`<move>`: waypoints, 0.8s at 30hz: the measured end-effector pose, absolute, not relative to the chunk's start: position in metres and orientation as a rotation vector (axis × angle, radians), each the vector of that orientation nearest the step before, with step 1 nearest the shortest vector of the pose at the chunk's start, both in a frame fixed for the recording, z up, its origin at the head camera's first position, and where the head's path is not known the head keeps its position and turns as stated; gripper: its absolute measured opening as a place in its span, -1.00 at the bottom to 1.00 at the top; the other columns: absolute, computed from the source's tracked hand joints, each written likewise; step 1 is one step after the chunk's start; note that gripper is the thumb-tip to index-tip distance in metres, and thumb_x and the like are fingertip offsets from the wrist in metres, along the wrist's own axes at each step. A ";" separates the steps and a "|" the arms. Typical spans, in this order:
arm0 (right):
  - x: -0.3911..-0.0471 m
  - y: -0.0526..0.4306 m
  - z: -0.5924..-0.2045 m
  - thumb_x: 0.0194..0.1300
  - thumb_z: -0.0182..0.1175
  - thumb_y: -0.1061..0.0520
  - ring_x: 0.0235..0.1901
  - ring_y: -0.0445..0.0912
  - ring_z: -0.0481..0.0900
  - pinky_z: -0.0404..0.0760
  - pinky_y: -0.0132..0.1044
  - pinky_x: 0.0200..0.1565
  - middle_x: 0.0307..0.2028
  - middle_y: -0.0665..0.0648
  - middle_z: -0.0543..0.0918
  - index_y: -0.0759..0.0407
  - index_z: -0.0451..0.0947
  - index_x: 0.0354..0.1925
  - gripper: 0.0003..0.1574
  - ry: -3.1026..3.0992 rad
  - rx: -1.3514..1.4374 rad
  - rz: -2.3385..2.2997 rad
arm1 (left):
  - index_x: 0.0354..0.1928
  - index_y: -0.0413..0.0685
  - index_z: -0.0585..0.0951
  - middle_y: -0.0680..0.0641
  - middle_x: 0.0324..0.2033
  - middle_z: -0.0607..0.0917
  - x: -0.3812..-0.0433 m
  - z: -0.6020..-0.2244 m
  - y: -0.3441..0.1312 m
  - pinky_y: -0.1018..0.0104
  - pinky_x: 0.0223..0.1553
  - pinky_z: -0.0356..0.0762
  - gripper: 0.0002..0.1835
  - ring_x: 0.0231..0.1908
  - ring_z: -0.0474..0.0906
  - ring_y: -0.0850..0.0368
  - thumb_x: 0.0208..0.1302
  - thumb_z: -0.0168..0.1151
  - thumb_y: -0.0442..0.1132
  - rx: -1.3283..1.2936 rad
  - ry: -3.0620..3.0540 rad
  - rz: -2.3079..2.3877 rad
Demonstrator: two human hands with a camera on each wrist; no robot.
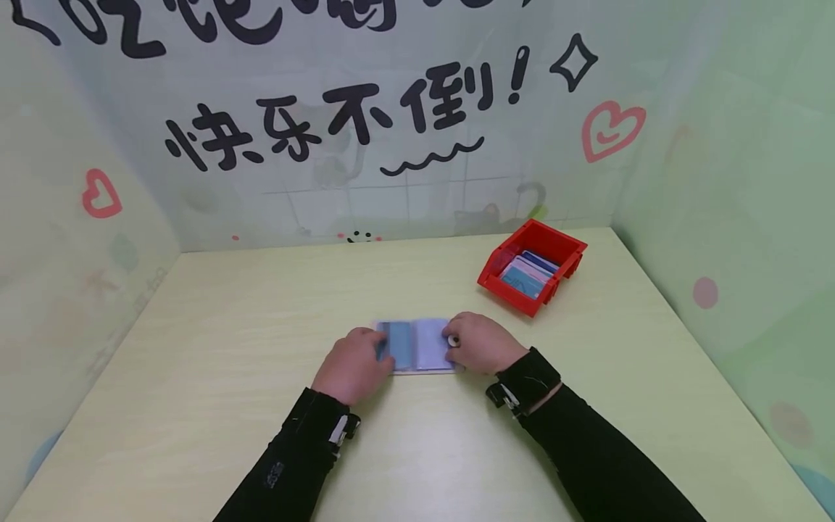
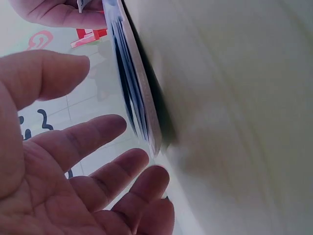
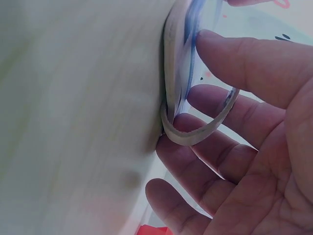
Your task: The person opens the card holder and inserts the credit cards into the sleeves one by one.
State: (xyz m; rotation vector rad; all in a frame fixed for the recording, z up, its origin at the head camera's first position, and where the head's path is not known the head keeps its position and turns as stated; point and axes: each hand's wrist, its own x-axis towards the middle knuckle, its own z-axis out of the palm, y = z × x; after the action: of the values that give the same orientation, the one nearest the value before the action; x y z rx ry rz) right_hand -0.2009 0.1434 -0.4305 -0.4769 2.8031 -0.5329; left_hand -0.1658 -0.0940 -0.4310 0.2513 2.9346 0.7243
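Note:
A card holder [image 1: 430, 344] lies spread flat on the table, blue and lilac under clear sleeves. In the left wrist view, its several thin leaves [image 2: 129, 73] show edge-on above a pale cover. My left hand [image 1: 352, 366] is at its left end, fingers loosely extended, thumb apart from the leaves. At the opposite end, my right hand [image 1: 485, 342] holds the edge, thumb on the upper leaves and fingertips around the side. A pale closure strap [image 3: 188, 137] loops out from this end across my right fingers, with a round snap [image 1: 453, 341] near them.
A red open-front bin [image 1: 505, 293] stands at the back right, with several cards [image 1: 528, 274] inside. The pale wooden table [image 1: 261, 312] is bounded by a printed back wall [image 1: 417, 210] and side walls.

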 end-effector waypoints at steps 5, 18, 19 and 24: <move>-0.200 0.142 -0.429 0.32 0.47 -0.01 0.21 0.03 0.59 0.60 -0.02 0.35 0.23 0.12 0.69 0.15 0.66 0.29 -0.37 2.811 -0.469 -0.519 | 0.37 -0.17 0.59 -0.30 0.38 0.55 -0.164 -0.430 -0.095 -0.25 0.26 0.58 -0.44 0.30 0.56 -0.35 0.42 0.30 -0.05 0.243 2.948 0.706; -0.213 0.170 -0.397 0.39 0.39 -0.09 0.30 0.17 0.58 0.67 0.09 0.25 0.32 0.23 0.63 0.17 0.52 0.42 -0.25 2.866 -0.318 -0.614 | 0.41 -0.15 0.55 -0.35 0.44 0.49 -0.158 -0.430 -0.097 -0.35 0.39 0.41 -0.40 0.46 0.37 -0.45 0.45 0.25 0.01 0.268 3.009 0.659; -0.216 0.174 -0.394 0.40 0.38 -0.08 0.28 0.17 0.59 0.67 0.09 0.24 0.31 0.25 0.64 0.19 0.52 0.42 -0.26 2.881 -0.318 -0.616 | 0.42 -0.13 0.55 -0.35 0.44 0.49 -0.158 -0.430 -0.097 -0.38 0.40 0.38 -0.40 0.46 0.35 -0.48 0.46 0.25 0.01 0.263 3.013 0.653; -0.232 0.197 -0.385 0.45 0.33 -0.05 0.14 0.18 0.62 0.69 0.08 0.17 0.22 0.29 0.69 0.26 0.53 0.39 -0.32 2.970 -0.276 -0.590 | 0.45 -0.10 0.52 -0.34 0.46 0.47 -0.157 -0.429 -0.098 -0.49 0.41 0.27 -0.38 0.47 0.31 -0.51 0.47 0.24 0.04 0.244 3.017 0.627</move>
State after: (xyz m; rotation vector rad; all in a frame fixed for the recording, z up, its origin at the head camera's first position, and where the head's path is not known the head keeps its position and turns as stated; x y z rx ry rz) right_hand -0.2322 0.1969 -0.3854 -0.2763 2.9698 -0.5896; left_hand -0.1573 -0.0983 -0.4293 0.2439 3.0174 0.6271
